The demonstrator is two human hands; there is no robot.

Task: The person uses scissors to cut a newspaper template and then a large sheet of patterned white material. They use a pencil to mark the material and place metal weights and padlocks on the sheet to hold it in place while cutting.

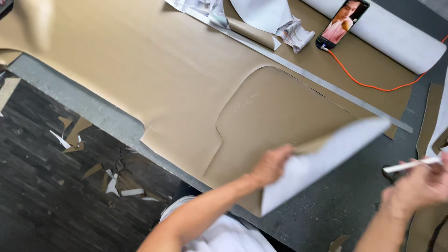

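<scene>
Over the table, left hand [270, 164] grips a white sheet [322, 161] pointing up-right; right hand [420, 186] clasps a pen [410, 165].

The person has bare forearms without sleeves, watch or rings to see, and wears a white garment [224, 235] below.

cutting workshop: tan sheeting [154, 70], floor offcuts [74, 137]

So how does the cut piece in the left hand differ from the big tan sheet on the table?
The cut piece is smaller, lifted and folded over by the left hand, pale underside showing. The tan sheet is far larger and lies flat, tan side up, with scraps on it. Both look like the same tan material.
</scene>
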